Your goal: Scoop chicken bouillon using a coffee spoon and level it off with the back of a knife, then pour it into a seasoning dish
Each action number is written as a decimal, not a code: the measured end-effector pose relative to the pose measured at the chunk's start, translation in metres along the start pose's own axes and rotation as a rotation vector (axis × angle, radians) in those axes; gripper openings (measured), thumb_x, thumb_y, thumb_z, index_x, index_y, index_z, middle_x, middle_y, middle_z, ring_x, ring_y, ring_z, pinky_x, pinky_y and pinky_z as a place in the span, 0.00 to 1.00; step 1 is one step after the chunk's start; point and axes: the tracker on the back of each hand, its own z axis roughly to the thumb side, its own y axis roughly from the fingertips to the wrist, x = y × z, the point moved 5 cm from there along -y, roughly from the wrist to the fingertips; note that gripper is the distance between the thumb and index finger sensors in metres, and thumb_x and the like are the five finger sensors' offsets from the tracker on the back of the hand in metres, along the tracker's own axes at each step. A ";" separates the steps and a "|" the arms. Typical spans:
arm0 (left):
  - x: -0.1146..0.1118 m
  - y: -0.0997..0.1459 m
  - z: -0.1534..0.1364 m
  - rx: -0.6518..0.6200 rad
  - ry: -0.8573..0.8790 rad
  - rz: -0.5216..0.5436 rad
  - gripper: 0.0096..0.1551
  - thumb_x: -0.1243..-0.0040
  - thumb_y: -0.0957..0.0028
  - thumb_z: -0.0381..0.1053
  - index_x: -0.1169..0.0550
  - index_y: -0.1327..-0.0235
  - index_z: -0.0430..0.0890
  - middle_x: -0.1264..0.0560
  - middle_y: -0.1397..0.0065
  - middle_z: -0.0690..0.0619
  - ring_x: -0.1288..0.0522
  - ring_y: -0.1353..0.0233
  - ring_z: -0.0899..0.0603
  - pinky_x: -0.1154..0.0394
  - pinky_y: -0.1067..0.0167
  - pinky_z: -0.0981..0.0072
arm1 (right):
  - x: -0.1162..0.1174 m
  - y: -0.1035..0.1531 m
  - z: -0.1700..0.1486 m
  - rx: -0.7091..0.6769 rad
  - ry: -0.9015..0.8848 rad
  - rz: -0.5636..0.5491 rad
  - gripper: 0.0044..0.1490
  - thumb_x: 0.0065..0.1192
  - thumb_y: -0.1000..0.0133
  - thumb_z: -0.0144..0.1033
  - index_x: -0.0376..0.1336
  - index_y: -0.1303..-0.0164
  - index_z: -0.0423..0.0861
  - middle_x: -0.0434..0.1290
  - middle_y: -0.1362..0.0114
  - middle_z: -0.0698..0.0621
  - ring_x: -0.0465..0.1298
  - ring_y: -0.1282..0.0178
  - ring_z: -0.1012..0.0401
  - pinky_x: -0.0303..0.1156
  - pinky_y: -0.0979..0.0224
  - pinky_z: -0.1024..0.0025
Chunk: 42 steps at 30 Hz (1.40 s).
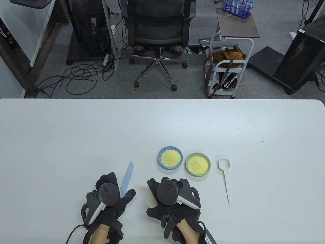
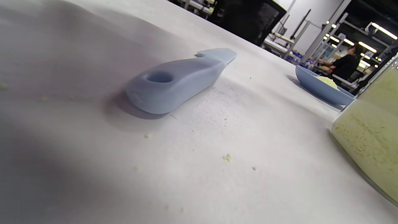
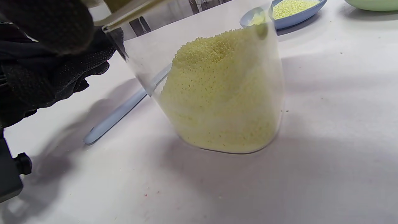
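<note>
We see the clear plastic jar of yellow chicken bouillon granules (image 3: pixel 224 90) standing near the table's front edge, under the right hand (image 1: pixel 172 200), which rests on its top; we cannot tell whether that hand grips it. The left hand (image 1: pixel 108 200) lies open over the pale blue plastic knife's (image 1: pixel 127 180) handle. Behind stand a blue seasoning dish (image 1: pixel 170 157) and a green seasoning dish (image 1: pixel 197 164), both holding granules; the white plastic coffee spoon (image 1: pixel 225 178) lies to their right on the white table (image 1: pixel 76 142).

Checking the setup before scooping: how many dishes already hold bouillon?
2. A blue dish sits beyond the right hand; a green dish sits beside it, toward the spoon. None seems hidden.
</note>
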 end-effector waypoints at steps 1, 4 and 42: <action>0.000 0.000 0.000 0.000 0.000 0.000 0.65 0.60 0.58 0.81 0.69 0.24 0.48 0.67 0.16 0.36 0.64 0.15 0.28 0.62 0.26 0.27 | 0.000 0.000 0.000 0.002 -0.003 0.000 0.58 0.69 0.50 0.54 0.36 0.25 0.53 0.31 0.23 0.32 0.37 0.25 0.29 0.20 0.31 0.24; -0.001 0.000 0.001 0.001 -0.002 -0.006 0.65 0.60 0.58 0.81 0.69 0.24 0.48 0.67 0.16 0.36 0.64 0.15 0.28 0.62 0.26 0.27 | 0.001 0.000 -0.003 -0.004 -0.022 0.006 0.57 0.69 0.50 0.53 0.36 0.25 0.53 0.30 0.23 0.33 0.35 0.24 0.30 0.20 0.31 0.24; -0.033 0.026 0.088 -0.478 0.374 0.006 0.42 0.73 0.48 0.69 0.56 0.20 0.55 0.60 0.13 0.50 0.62 0.12 0.39 0.58 0.23 0.34 | 0.010 0.013 -0.054 0.040 -0.324 -0.287 0.39 0.36 0.44 0.54 0.39 0.26 0.51 0.38 0.17 0.42 0.36 0.18 0.37 0.15 0.30 0.29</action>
